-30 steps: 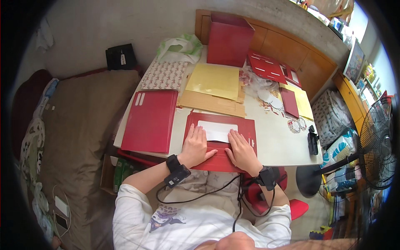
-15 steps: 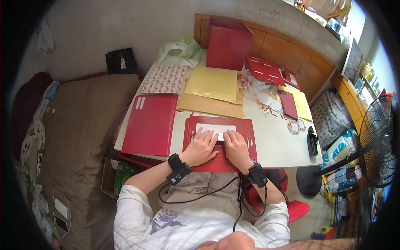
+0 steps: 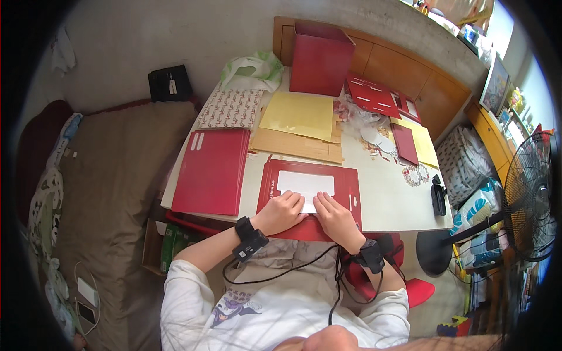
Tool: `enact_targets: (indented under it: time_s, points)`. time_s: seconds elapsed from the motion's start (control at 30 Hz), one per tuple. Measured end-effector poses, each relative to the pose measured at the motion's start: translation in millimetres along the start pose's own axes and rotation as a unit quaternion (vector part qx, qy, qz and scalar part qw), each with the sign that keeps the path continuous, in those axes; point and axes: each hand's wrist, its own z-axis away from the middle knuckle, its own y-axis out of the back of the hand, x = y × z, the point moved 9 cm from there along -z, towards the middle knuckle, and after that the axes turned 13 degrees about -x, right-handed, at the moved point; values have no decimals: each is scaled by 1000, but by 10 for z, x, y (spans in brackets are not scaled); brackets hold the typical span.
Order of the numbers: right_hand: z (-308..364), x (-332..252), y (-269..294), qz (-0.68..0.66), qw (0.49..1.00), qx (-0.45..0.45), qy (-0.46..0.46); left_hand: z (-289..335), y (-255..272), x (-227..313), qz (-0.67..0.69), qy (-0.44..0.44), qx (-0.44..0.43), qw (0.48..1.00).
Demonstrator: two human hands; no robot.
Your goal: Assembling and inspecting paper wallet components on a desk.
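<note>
The red card (image 3: 347,186) lies flat at the near edge of the tabletop (image 3: 383,202), directly before the person, with a white panel (image 3: 305,179) in its middle. Both hands rest on it, palms down and side by side. The left hand (image 3: 281,213) has its fingers curled over the panel's lower part; whether its grip grasps anything I cannot tell, as the fingertips are hidden. The right hand (image 3: 339,222) lies flatter, fingers extended toward the panel, its grip released. Each wrist wears a black device (image 3: 250,240), and a black cable (image 3: 275,282) loops below.

Left of the card is a stack of red boards (image 3: 209,169). Beyond the card, a yellow sheet (image 3: 297,114) lies on brown cardboard (image 3: 278,143), with a patterned sheet (image 3: 231,108) to its left. Farther back are a green and white bag (image 3: 254,71) and an upright red box (image 3: 322,61). To the right lie clear plastic (image 3: 360,120), paper scraps (image 3: 379,153), a small red board (image 3: 405,145) and a black object (image 3: 438,196). A bed (image 3: 123,175) stands left of the tabletop, a black fan (image 3: 530,199) to its right.
</note>
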Motion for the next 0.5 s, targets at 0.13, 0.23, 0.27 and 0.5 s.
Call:
enact_targets:
  time_s: [0.13,0.23,0.27,0.5]
  points:
    - [15,33,194,-2,998,50,24,10,185,-46,45,25,13,999]
    - [-67,384,340,-192,977,42,-86,132,619,-47,0,74,129,989]
    - [-85,489,348,-235,964,32,-120,172,697,-62,0,88,147,985]
    - [187,738,177,-554,800,66,-220,473,862,-135,-29,199,121,972]
